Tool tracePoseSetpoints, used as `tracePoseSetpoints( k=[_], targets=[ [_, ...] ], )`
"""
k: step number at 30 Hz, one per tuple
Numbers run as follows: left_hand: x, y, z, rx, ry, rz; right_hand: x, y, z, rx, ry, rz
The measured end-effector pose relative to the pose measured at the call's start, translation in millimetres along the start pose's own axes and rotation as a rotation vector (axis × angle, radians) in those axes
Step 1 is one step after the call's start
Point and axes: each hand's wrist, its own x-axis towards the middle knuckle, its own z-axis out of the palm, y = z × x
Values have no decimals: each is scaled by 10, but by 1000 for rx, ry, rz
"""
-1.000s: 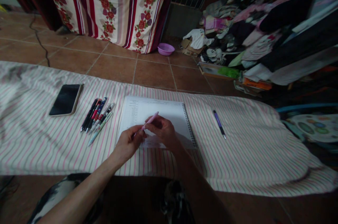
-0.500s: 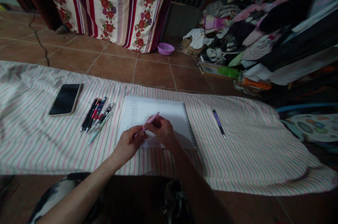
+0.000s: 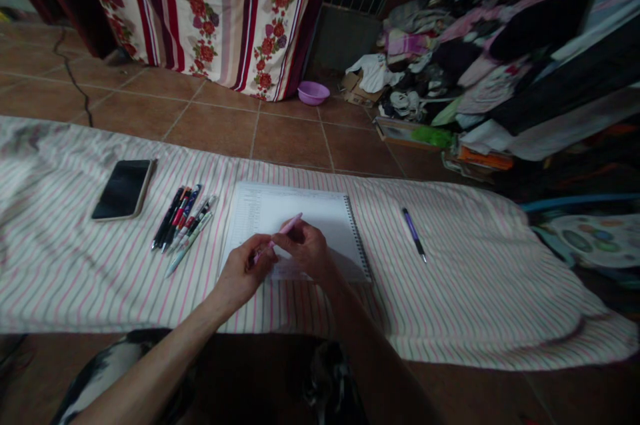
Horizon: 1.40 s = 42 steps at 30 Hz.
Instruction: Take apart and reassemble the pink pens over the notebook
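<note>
A pink pen is held at a slant between both hands, over an open spiral notebook. My left hand is closed around the pen's lower end, with thumb and fingers pinching it. Higher up the pen, my right hand grips it with thumb and fingers, its upper tip sticking out above. The notebook lies flat with its wire binding on the right; its page looks mostly white, with a printed column on the left side. The fingers hide the pen's middle and part of the page.
Several pens lie in a bunch left of the notebook, with a phone beyond them. A purple pen rests to the right. Striped cloth covers the table. On the tiled floor stand a purple basin and piled clothes.
Both hands stay almost in place on the pink pen. The left hand has risen very slightly; nothing else has visibly moved.
</note>
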Motion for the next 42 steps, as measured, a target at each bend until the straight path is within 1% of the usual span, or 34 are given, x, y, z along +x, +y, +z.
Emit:
tracePoseSetpoints(
  k=[5, 11, 17, 20, 23, 28, 35, 42],
  targets=[
    [7, 10, -1, 27, 24, 2, -8, 9, 10, -14, 2, 9],
    [19, 26, -9, -1, 38, -29, 13, 62, 11, 71, -75, 16],
    [33, 42, -10, -76, 26, -58, -4, 11, -14, 150, -113, -23],
    [33, 40, -8, -88, 24, -57, -14, -1, -20, 193, -140, -19],
    [31, 30, -8, -89, 17, -56, -13, -12, -17, 228, -129, 6],
    [26, -20, -10, -88, 0, -38, 0, -28, -10, 274, -73, 48],
    [28, -82, -10, -74, -15, -27, 6, -25, -23, 256, -36, 18],
    [26, -66, -8, -62, 2, -31, 0, -34, -42, 242, -35, -6]
  ],
)
